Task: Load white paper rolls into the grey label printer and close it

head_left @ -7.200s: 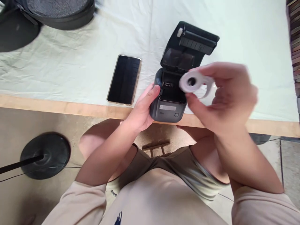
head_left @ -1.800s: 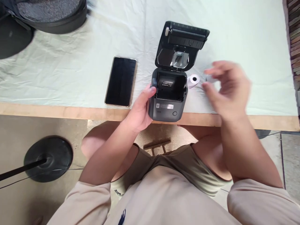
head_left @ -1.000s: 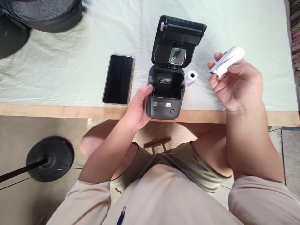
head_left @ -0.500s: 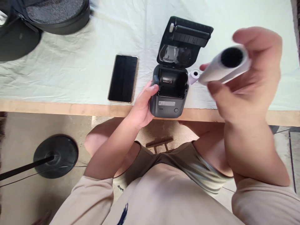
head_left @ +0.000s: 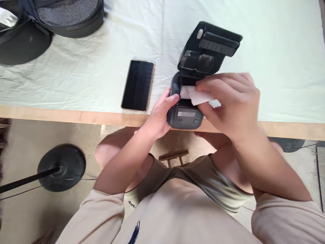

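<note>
A dark grey portable label printer (head_left: 186, 121) sits at the table's front edge with its lid (head_left: 209, 49) raised. My left hand (head_left: 161, 113) grips its left side, thumb at the rim of the paper bay. Over the bay, my right hand (head_left: 230, 101) closes its thumb and fingers on a white paper roll (head_left: 200, 96). The roll's left end lies inside the bay; a loose flap of its paper hangs toward me. My fingers cover the roll's right part.
A phone (head_left: 137, 85) with a dark screen lies left of the printer. A dark strapped object with a grey fuzzy pad (head_left: 68, 15) stands at the far left on the pale cloth (head_left: 76, 74). Below the wooden table edge (head_left: 63, 116) is a round black stand base (head_left: 61, 167).
My right hand has brought the paper roll left and down into the printer's open bay. My left hand keeps its hold on the printer. The smaller roll beside the printer is now hidden.
</note>
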Available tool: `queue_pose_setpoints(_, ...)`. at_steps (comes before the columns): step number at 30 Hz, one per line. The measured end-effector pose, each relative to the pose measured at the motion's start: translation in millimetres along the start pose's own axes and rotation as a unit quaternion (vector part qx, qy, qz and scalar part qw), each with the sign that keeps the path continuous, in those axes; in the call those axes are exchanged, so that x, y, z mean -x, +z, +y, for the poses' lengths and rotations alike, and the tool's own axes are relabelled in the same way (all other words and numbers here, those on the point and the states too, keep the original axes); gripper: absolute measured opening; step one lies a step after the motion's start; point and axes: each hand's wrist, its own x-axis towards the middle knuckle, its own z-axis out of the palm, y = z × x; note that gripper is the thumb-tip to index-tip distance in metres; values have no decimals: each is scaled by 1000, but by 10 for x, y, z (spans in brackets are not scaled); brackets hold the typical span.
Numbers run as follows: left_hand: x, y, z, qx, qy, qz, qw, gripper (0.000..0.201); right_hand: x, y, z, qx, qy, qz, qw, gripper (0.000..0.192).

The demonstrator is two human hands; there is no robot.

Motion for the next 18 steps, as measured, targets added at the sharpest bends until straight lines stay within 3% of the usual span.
queue_pose_setpoints(3,-6,11,9,10,3,5,1000,15,73,23,-33,-10,-49,36,998,11)
queue_pose_setpoints(10,15,-5,39,-12,25,-9,1000,30,273,135,-76,-63,-12,-43,997,19)
queue_pose_setpoints(12,24,-13,39,-16,15,-7,1000,35,265,129,-52,-120,-33,-11,992,17)
queue_pose_setpoints(14,30,-18,30,-17,11,2,1000,41,205,98,-11,-177,-52,73,980,18)
queue_pose_setpoints(16,34,-20,19,-30,12,12,999,50,100,55,37,-199,-16,137,970,33)
queue_pose_setpoints(18,35,-21,15,-54,10,20,998,58,-23,21,79,-207,89,100,969,52)
